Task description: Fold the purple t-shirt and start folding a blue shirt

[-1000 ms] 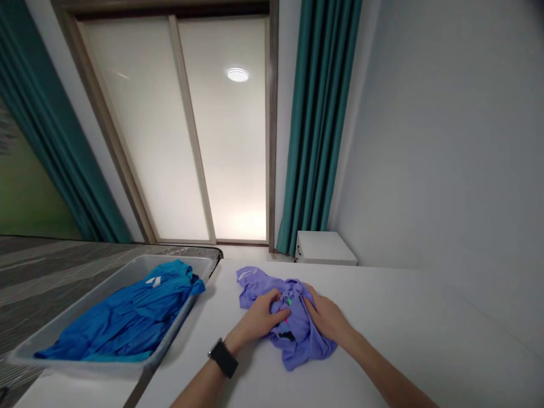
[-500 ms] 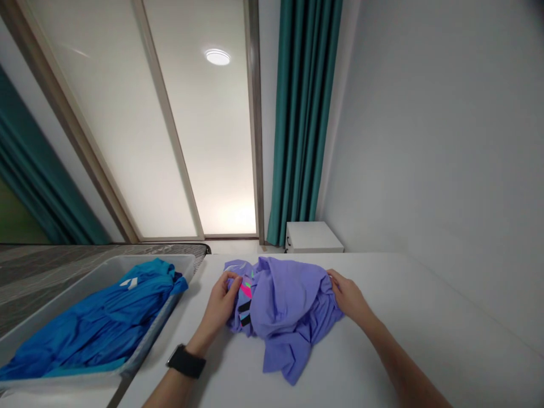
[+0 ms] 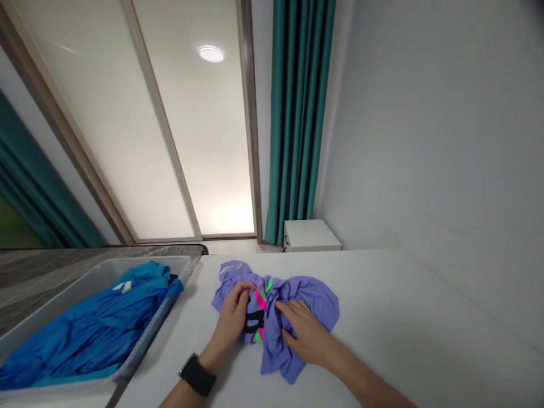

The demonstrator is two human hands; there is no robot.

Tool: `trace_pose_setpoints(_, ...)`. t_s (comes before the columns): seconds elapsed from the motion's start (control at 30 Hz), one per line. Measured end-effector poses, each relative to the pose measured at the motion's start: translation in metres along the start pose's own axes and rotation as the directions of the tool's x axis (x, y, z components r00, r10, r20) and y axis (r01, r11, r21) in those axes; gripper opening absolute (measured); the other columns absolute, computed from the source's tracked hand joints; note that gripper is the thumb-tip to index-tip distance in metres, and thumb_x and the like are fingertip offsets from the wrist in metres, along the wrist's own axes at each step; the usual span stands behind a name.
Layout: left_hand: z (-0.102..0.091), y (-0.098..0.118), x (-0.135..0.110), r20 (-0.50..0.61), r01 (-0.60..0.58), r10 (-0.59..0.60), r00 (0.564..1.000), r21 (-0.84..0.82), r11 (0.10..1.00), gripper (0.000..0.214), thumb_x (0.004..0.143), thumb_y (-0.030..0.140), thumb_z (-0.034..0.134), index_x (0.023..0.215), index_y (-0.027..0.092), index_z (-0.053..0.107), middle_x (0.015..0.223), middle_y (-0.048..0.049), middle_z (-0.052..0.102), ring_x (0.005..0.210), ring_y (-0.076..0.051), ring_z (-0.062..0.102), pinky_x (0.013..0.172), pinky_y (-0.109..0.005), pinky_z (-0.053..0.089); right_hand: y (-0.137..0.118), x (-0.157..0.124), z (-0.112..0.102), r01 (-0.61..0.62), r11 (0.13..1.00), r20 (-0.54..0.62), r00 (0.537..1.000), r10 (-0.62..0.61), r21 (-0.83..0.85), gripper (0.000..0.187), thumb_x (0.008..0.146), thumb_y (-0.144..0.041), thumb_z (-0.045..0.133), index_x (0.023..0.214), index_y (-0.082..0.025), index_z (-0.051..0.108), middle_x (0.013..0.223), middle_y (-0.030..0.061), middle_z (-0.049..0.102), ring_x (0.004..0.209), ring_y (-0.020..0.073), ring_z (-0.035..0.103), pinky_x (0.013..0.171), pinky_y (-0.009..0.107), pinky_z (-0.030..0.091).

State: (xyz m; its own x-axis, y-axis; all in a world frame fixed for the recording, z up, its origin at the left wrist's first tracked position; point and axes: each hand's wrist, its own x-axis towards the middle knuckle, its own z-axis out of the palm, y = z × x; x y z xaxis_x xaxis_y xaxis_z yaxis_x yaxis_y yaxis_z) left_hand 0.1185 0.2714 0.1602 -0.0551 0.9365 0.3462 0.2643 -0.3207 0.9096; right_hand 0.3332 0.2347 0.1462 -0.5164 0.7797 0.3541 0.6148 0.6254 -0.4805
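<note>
A crumpled purple shirt (image 3: pixel 314 297) with pink, green and black marks lies on the white table (image 3: pixel 403 317). My left hand (image 3: pixel 233 317), a black watch on its wrist, grips a fold at the shirt's left side with curled fingers. My right hand (image 3: pixel 304 337) presses on the middle of the shirt, fingers closing on the cloth near the coloured marks.
A grey tray (image 3: pixel 140 345) at the left holds a blue garment (image 3: pixel 93 326). A small white cabinet (image 3: pixel 311 235) stands behind the table by a teal curtain (image 3: pixel 293 119). The wall runs along the table's right side.
My right hand has come in from the shirt's right edge to its middle. The shirt, spread wider half a second ago, is bunched again. My left hand stays on the left fold.
</note>
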Motion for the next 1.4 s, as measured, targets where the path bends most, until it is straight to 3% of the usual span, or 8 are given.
trace_pose_setpoints(0.13, -0.012, -0.001, 0.011, -0.164, 0.2, -0.251, 0.954, -0.273, 0.941, 0.023, 0.077, 0.043, 0.059, 0.084, 0.021, 0.06, 0.049, 0.0103, 0.038, 0.036, -0.008, 0.032, 0.038, -0.018, 0.024, 0.02, 0.003, -0.014, -0.026, 0.997, -0.21, 0.977, 0.041, 0.075, 0.032, 0.091, -0.013, 0.036, 0.101, -0.02, 0.065, 0.092, 0.0075, 0.068, 0.091, 0.0218, 0.06, 0.089, 0.038, 0.046)
trace_pose_setpoints(0.3, -0.042, -0.009, 0.029, -0.31, 0.158, -0.314, 0.897, -0.44, 0.884, 0.027, 0.07, 0.04, 0.063, 0.087, 0.02, 0.055, 0.049, 0.0119, 0.04, 0.034, -0.005, 0.033, 0.036, -0.016, 0.023, 0.049, 0.004, -0.043, -0.233, 0.925, -0.454, 0.818, 0.353, 0.3, 0.031, 0.096, -0.035, 0.035, 0.088, -0.022, 0.063, 0.079, 0.0033, 0.066, 0.077, 0.0198, 0.061, 0.072, 0.03, 0.047)
trace_pose_setpoints(0.4, -0.05, -0.017, 0.035, -0.325, 0.15, -0.258, 0.91, -0.323, 0.934, 0.031, 0.073, 0.039, 0.061, 0.096, 0.02, 0.056, 0.066, 0.0051, 0.057, 0.051, -0.012, 0.055, 0.05, -0.023, 0.046, 0.063, 0.005, -0.047, -0.277, 0.876, -0.492, 0.742, 0.456, 0.395, 0.034, 0.093, -0.044, 0.036, 0.089, -0.022, 0.062, 0.082, 0.0041, 0.067, 0.079, 0.0209, 0.062, 0.072, 0.031, 0.048)
trace_pose_setpoints(0.57, -0.038, -0.022, 0.026, -0.249, -0.016, 0.076, 0.966, 0.236, 0.972, 0.038, 0.082, 0.039, 0.056, 0.115, 0.019, 0.057, 0.116, -0.0116, 0.059, 0.105, -0.027, 0.06, 0.092, -0.048, 0.05, 0.07, 0.006, -0.034, -0.314, 0.861, -0.384, 0.796, 0.469, 0.401, 0.034, 0.09, -0.043, 0.035, 0.084, -0.023, 0.062, 0.077, 0.0032, 0.068, 0.077, 0.0215, 0.063, 0.071, 0.032, 0.048)
trace_pose_setpoints(0.7, -0.018, -0.007, 0.004, 0.055, -0.355, 0.384, 0.922, 0.52, 0.777, 0.037, 0.09, 0.032, 0.051, 0.125, 0.02, 0.055, 0.129, -0.0134, 0.054, 0.123, -0.029, 0.047, 0.107, -0.052, 0.037, 0.057, 0.006, -0.028, -0.287, 0.861, -0.383, 0.804, 0.454, 0.42, 0.034, 0.091, -0.041, 0.037, 0.087, -0.022, 0.064, 0.082, 0.0042, 0.069, 0.078, 0.0214, 0.063, 0.073, 0.032, 0.049)
trace_pose_setpoints(0.9, 0.003, 0.005, -0.014, 0.49, -0.534, 0.289, 0.823, 0.493, 0.687, 0.027, 0.087, 0.03, 0.059, 0.114, 0.025, 0.063, 0.118, -0.007, 0.064, 0.113, -0.027, 0.055, 0.099, -0.046, 0.043, 0.042, 0.009, -0.029, -0.248, 0.796, -0.323, 0.816, 0.479, 0.553, 0.033, 0.091, -0.044, 0.041, 0.09, -0.021, 0.065, 0.085, 0.0039, 0.069, 0.083, 0.0215, 0.063, 0.077, 0.032, 0.049)
trace_pose_setpoints(1.17, -0.028, -0.012, 0.013, 0.013, -0.157, 0.163, 0.987, 0.339, 0.928, 0.024, 0.091, 0.035, 0.047, 0.096, 0.021, 0.066, 0.092, -0.0063, 0.069, 0.089, -0.025, 0.063, 0.082, -0.038, 0.049, 0.061, 0.006, -0.043, -0.244, 0.672, -0.4, 0.645, 0.651, 0.699, 0.03, 0.085, -0.044, 0.046, 0.095, -0.02, 0.062, 0.089, 0.0055, 0.068, 0.081, 0.0212, 0.061, 0.07, 0.03, 0.049)
trace_pose_setpoints(1.4, -0.045, -0.017, 0.025, -0.274, -0.056, 0.152, 0.95, 0.329, 0.943, 0.024, 0.087, 0.034, 0.046, 0.095, 0.023, 0.066, 0.095, -0.0076, 0.068, 0.095, -0.028, 0.06, 0.088, -0.042, 0.046, 0.072, 0.003, -0.052, -0.296, 0.725, -0.443, 0.631, 0.637, 0.621, 0.03, 0.085, -0.042, 0.044, 0.095, -0.02, 0.062, 0.062, -0.0023, 0.054, 0.055, 0.0161, 0.049, 0.049, 0.026, 0.037)
